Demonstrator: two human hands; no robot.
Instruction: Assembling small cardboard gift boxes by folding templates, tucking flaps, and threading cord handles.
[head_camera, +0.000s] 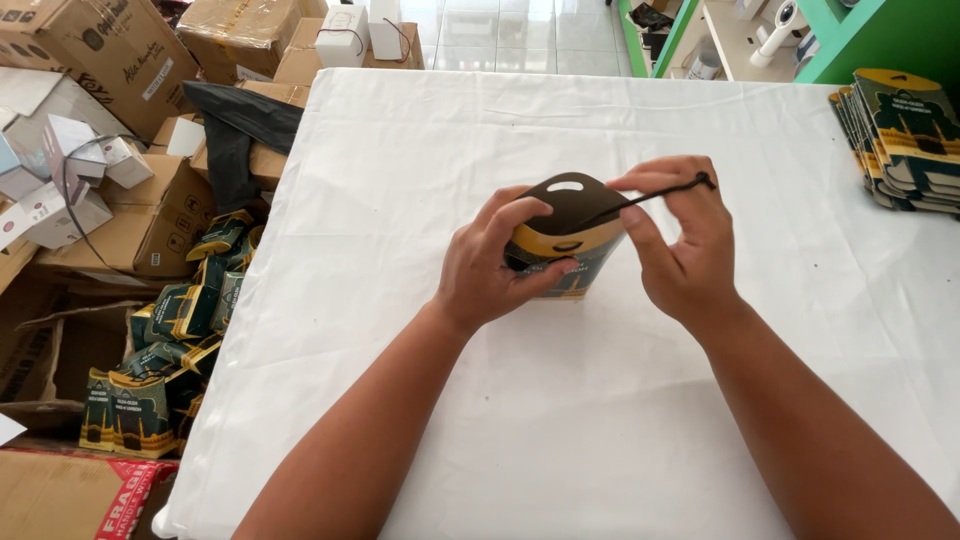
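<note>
A: Near edge first. What's at the bottom of the frame?

B: Two bare forearms coming in from the bottom, both cut off by the frame edge. They lie over a table under a white cloth (560, 440) that fills most of the view.

A: Hands?

B: Left hand (492, 268) at centre, fingers curled and pressed around a small dark pouch with a gold band (572, 222). The pouch sits at frame centre on or just above the cloth; can't tell if its base touches, the hands cover it. Its lower half is mostly hidden.

A: Right hand?

B: Right hand (685, 250) just right of the pouch, thumb and forefinger pinching a thin black strip (640, 199) that runs from the pouch's rounded top flap out to the upper right. The strip's end sticks out past the fingertips. Hard to say whether it's a tie or a cord.

A: Left side?

B: Lower left, off the table, a heap of similar dark-and-gold packets (170, 340) spilling among cardboard boxes (120, 60); many are half buried. A black plastic sheet (235, 125) drapes at the table's upper-left corner.

A: Far end?

B: Upper right, a stack of flat dark packets (905, 135) on the cloth, cut off by the right edge. Beyond it, green shelving (850, 35), partly out of frame, and tiled floor at top centre.
</note>
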